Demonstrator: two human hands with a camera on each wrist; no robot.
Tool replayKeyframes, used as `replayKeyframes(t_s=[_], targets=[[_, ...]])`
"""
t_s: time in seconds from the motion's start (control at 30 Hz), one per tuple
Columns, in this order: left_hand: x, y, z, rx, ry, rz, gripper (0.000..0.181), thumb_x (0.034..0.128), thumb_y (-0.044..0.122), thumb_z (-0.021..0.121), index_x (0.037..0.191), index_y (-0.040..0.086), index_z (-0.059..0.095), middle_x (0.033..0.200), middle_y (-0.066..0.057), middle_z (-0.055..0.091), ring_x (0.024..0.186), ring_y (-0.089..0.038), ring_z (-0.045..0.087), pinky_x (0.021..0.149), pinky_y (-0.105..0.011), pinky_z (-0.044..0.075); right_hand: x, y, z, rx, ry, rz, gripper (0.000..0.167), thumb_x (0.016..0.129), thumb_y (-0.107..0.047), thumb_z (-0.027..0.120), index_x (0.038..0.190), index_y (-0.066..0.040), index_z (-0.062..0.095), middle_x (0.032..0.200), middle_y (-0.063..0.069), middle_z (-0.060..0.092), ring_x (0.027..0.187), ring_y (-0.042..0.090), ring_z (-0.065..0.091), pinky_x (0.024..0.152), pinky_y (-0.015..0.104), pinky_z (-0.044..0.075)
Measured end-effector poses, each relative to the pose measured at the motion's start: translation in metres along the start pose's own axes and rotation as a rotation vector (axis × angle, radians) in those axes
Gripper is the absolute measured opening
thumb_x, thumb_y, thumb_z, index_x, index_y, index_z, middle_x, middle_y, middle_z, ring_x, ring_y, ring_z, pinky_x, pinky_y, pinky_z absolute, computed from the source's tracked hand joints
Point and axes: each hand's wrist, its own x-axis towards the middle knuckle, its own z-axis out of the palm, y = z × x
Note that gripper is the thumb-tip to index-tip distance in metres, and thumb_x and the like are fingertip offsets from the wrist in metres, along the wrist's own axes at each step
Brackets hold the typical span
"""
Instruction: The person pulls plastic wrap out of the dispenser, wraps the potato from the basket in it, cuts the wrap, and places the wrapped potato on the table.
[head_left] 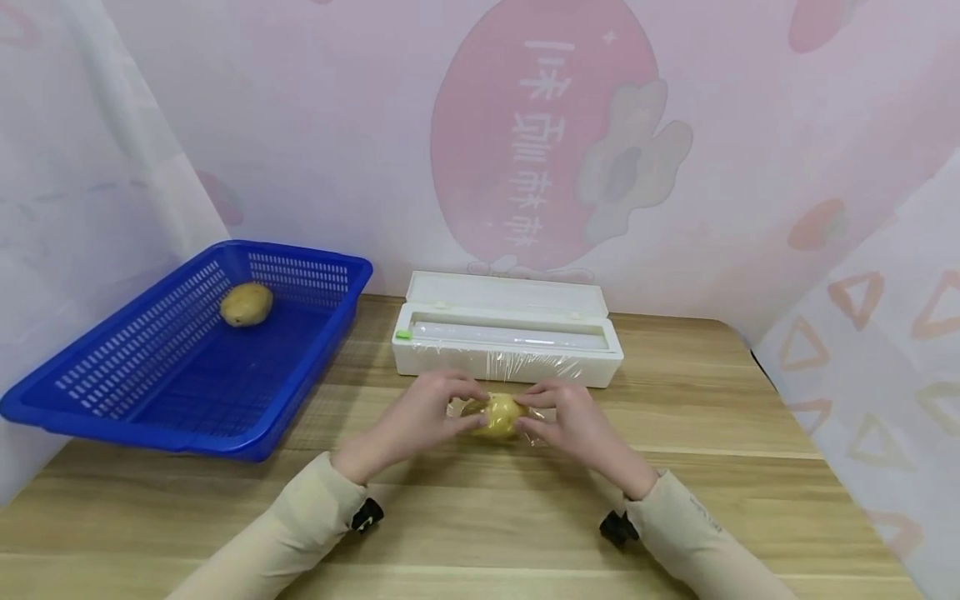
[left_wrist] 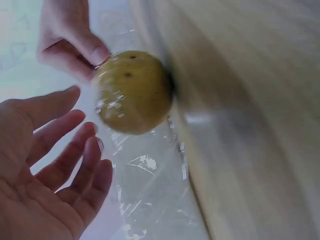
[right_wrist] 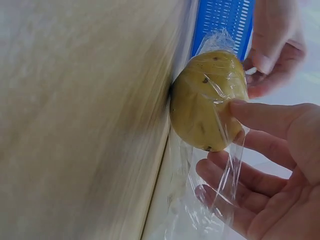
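A yellow potato (head_left: 501, 415) (left_wrist: 134, 92) (right_wrist: 207, 102) lies on the wooden table under clear plastic film (left_wrist: 145, 165) (right_wrist: 205, 215), which runs from a white box (head_left: 510, 364). At the potato's left end is my left hand (head_left: 438, 412) (left_wrist: 55, 165) (right_wrist: 277, 45), fingers spread and loosely bent; the left wrist view shows a gap between them and the potato. My right hand (head_left: 573, 421) (left_wrist: 70, 37) (right_wrist: 280, 165) pinches film at the right end, thumb tip against the wrapped side, other fingers partly behind film.
At the left stands a blue basket (head_left: 300, 392) (right_wrist: 220, 22) with another potato (head_left: 247, 304) inside. The white box's lid (head_left: 506, 293) is raised, a film roll (head_left: 510, 336) lies within, and a green piece (head_left: 403, 334) sits at its left edge. Behind is a printed curtain (head_left: 720, 167).
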Motion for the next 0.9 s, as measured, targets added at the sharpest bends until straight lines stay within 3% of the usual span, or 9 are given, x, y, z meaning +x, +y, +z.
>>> replayKeyframes(t_s=[0.17,0.37,0.47,0.57,0.77,0.9], targets=[[-0.003,-0.004,0.007,0.033,-0.02,-0.067,0.039,0.0766,0.023,0.087,0.109,0.006,0.073,0.104,-0.001,0.069,0.093,-0.018,0.063,0.083,-0.036,0.051,0.001,0.001,0.0,0.059,-0.026,0.045,0.035,0.08,-0.02,0.084,0.109,-0.002,0.075,0.103,0.009,0.071,0.093,0.024,0.066,0.078,0.038,0.055],[-0.005,-0.006,0.011,0.024,-0.012,-0.1,0.047,0.0725,0.025,0.089,0.113,0.007,0.072,0.105,0.0,0.068,0.091,-0.016,0.062,0.08,-0.034,0.052,0.001,0.002,-0.001,0.1,-0.041,0.09,0.033,0.08,-0.021,0.084,0.108,-0.005,0.076,0.103,0.007,0.071,0.091,0.023,0.065,0.071,0.038,0.056],[-0.005,-0.008,0.013,0.019,-0.009,-0.109,0.05,0.0702,0.024,0.091,0.113,0.007,0.072,0.106,-0.001,0.069,0.092,-0.017,0.063,0.081,-0.035,0.051,0.001,-0.001,-0.003,0.067,-0.038,0.084,0.035,0.082,-0.023,0.082,0.111,-0.005,0.074,0.107,0.008,0.07,0.096,0.025,0.065,0.078,0.041,0.055],[-0.004,-0.01,0.014,0.019,-0.002,-0.098,0.048,0.0712,0.022,0.09,0.113,0.007,0.072,0.107,-0.003,0.07,0.094,-0.019,0.064,0.084,-0.036,0.051,-0.001,-0.01,-0.007,0.021,0.013,0.021,0.038,0.082,-0.022,0.082,0.114,-0.004,0.073,0.112,0.008,0.068,0.102,0.025,0.063,0.085,0.043,0.052],[-0.003,-0.012,0.012,0.021,0.016,-0.075,0.043,0.0728,0.02,0.089,0.11,0.006,0.073,0.106,-0.004,0.071,0.098,-0.02,0.063,0.088,-0.038,0.05,0.0,-0.028,-0.004,-0.029,0.12,-0.268,0.034,0.077,-0.013,0.086,0.107,-0.001,0.073,0.111,0.01,0.064,0.101,0.025,0.06,0.084,0.038,0.053],[-0.003,-0.013,0.011,-0.009,0.008,-0.09,0.042,0.0736,0.02,0.089,0.11,0.006,0.073,0.106,-0.004,0.071,0.098,-0.022,0.063,0.087,-0.04,0.05,0.003,-0.025,0.004,-0.081,0.095,-0.298,0.035,0.075,-0.012,0.088,0.104,0.0,0.074,0.109,0.011,0.065,0.101,0.025,0.06,0.085,0.038,0.053]])
